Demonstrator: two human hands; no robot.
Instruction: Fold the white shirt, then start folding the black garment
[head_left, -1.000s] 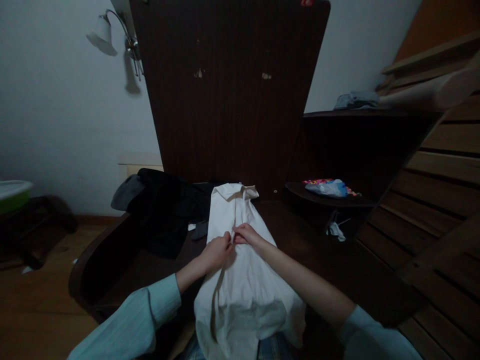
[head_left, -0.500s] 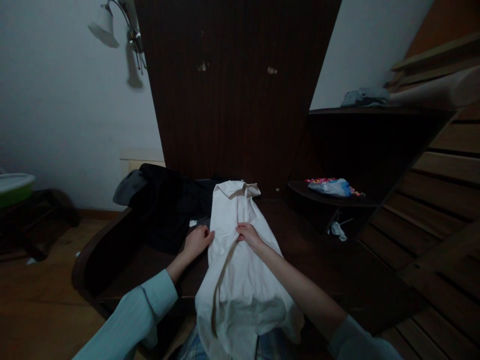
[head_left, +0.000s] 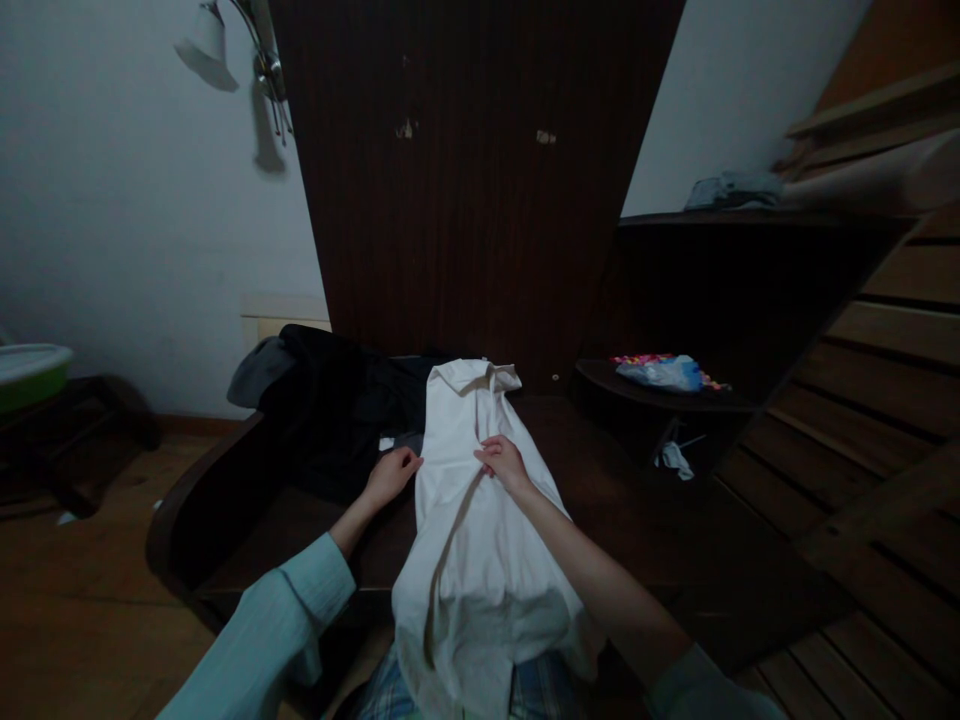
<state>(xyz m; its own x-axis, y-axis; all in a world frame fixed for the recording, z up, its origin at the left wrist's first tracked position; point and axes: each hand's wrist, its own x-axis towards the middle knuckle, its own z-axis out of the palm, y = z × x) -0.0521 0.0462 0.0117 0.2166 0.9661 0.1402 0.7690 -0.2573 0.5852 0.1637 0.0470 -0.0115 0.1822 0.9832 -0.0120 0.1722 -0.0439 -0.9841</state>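
A white collared shirt (head_left: pixel 487 560) lies lengthwise over the dark wooden surface, its collar (head_left: pixel 472 375) at the far end and its near end draped over my lap. My left hand (head_left: pixel 392 475) pinches the garment's left edge between thumb and fingertips. With thumb and forefinger, my right hand (head_left: pixel 504 462) grips a fold of the cloth near the middle, along the front opening. Between the two hands the fabric is drawn fairly flat. Below them a long loose edge runs down toward my lap.
Dark clothes (head_left: pixel 337 410) are heaped at the left of the wooden bench (head_left: pixel 180 520). A corner shelf (head_left: pixel 739 403) at right holds a plastic packet (head_left: pixel 664 374). Slatted wood (head_left: pixel 877 390) stands far right. A green basin (head_left: pixel 34 380) sits on a low stool at left.
My right hand has shifted slightly up and right, with its fingers more extended. My left hand has moved a little left, and the cloth between them looks slightly flatter.
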